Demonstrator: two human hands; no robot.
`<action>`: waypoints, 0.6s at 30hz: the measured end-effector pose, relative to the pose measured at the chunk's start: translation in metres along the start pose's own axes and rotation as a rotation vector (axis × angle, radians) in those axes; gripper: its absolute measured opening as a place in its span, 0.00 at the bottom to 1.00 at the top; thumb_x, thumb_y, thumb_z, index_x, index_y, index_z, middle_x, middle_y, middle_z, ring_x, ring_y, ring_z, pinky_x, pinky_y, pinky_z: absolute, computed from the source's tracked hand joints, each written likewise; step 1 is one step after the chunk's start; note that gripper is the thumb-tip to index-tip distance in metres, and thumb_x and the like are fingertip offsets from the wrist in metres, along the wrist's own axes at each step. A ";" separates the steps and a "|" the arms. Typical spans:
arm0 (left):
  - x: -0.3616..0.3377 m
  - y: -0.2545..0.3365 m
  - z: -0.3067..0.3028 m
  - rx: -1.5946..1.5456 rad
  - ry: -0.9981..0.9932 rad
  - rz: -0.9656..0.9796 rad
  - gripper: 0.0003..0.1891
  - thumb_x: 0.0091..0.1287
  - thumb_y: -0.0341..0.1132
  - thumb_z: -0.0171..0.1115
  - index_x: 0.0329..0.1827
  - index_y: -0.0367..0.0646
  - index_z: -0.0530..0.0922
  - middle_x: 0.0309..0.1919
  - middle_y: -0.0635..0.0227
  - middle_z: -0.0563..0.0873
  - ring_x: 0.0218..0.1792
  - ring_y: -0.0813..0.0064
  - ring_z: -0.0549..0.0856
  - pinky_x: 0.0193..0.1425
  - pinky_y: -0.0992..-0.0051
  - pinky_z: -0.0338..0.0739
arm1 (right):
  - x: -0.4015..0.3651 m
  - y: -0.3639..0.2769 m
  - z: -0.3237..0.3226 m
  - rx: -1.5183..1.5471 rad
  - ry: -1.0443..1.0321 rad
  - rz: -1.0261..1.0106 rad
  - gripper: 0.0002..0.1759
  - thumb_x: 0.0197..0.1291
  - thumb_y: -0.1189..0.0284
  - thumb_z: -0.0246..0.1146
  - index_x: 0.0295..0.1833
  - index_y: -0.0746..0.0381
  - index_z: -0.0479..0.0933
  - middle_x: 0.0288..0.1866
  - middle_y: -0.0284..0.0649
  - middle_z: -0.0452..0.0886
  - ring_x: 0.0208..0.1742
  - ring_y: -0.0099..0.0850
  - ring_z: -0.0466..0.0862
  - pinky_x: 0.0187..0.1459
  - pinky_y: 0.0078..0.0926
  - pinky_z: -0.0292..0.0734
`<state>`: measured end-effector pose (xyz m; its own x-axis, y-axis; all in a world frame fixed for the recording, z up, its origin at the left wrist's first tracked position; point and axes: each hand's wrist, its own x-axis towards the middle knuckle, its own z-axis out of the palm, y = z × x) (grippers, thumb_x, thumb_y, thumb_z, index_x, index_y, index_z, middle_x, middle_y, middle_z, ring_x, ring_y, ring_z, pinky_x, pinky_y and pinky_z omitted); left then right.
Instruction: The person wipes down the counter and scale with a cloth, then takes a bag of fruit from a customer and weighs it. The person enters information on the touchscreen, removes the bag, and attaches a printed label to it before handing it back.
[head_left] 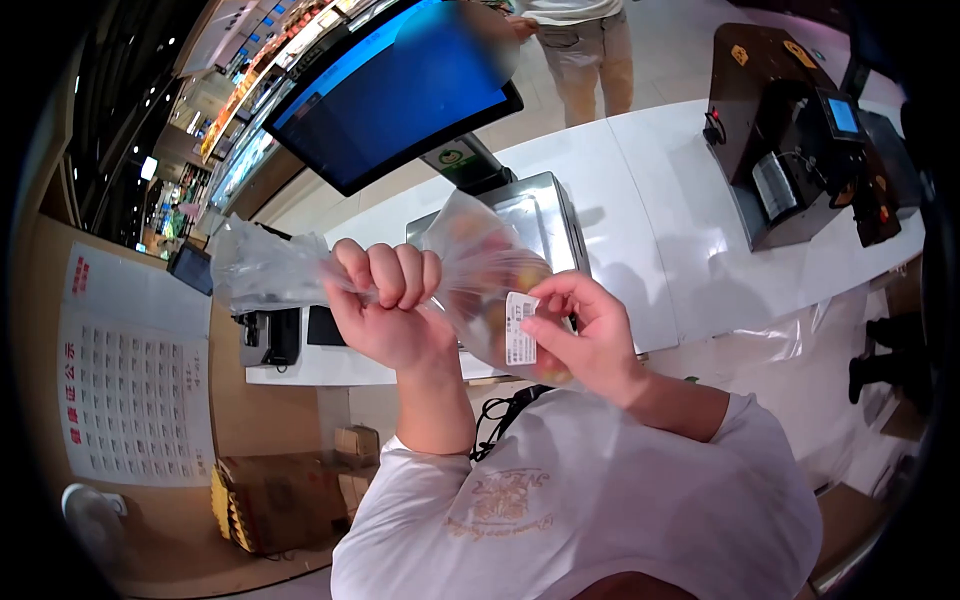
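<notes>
My left hand (385,300) is wrapped round the gathered neck of a clear plastic bag (480,260). Loose plastic from the bag sticks out to the left of the fist. Reddish and yellow-green round items show through the bag's full part, which hangs to the right of the fist. My right hand (585,330) pinches a white printed label (520,328) against the side of the bag. Behind the bag is a metal scale plate (540,215) on the white counter.
Beyond the scale stands a monitor (390,95) with a blue screen. A dark machine (790,150) with a small display is at the right of the counter (660,200). A person (585,60) stands across the counter. Cardboard boxes (285,500) lie at the lower left.
</notes>
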<state>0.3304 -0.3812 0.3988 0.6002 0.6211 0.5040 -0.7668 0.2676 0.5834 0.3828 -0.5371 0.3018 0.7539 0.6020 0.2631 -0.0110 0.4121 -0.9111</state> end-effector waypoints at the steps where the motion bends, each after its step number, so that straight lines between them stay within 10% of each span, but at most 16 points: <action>1: -0.003 0.002 0.004 -0.027 -0.020 -0.002 0.18 0.83 0.42 0.34 0.30 0.51 0.60 0.14 0.78 0.58 0.16 0.83 0.52 0.21 0.79 0.49 | -0.003 -0.002 -0.001 0.037 -0.040 0.032 0.17 0.57 0.77 0.75 0.50 0.63 0.77 0.43 0.31 0.76 0.42 0.20 0.72 0.44 0.20 0.72; 8: -0.016 0.014 0.020 -0.100 -0.130 0.051 0.17 0.83 0.44 0.35 0.32 0.51 0.60 0.14 0.78 0.60 0.17 0.83 0.56 0.23 0.78 0.52 | -0.014 -0.003 0.006 0.096 -0.019 -0.189 0.25 0.54 0.79 0.76 0.55 0.61 0.73 0.50 0.34 0.74 0.42 0.21 0.72 0.43 0.18 0.71; 14: -0.015 0.027 0.013 -0.136 -0.142 0.056 0.19 0.82 0.50 0.37 0.33 0.51 0.60 0.16 0.78 0.61 0.17 0.83 0.57 0.24 0.78 0.53 | -0.006 0.001 0.007 0.132 -0.040 -0.139 0.52 0.53 0.76 0.77 0.80 0.60 0.55 0.56 0.37 0.73 0.43 0.20 0.72 0.45 0.21 0.71; 18: -0.012 0.036 0.009 -0.103 -0.210 0.011 0.19 0.80 0.53 0.46 0.35 0.50 0.62 0.16 0.78 0.60 0.17 0.83 0.57 0.24 0.78 0.53 | 0.027 0.009 0.013 -0.237 -0.141 -0.159 0.64 0.50 0.67 0.81 0.85 0.58 0.44 0.73 0.48 0.65 0.70 0.39 0.71 0.70 0.38 0.65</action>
<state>0.2980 -0.3859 0.4193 0.6174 0.4600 0.6381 -0.7864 0.3419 0.5145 0.3942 -0.5081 0.3045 0.6355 0.6384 0.4342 0.2654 0.3474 -0.8994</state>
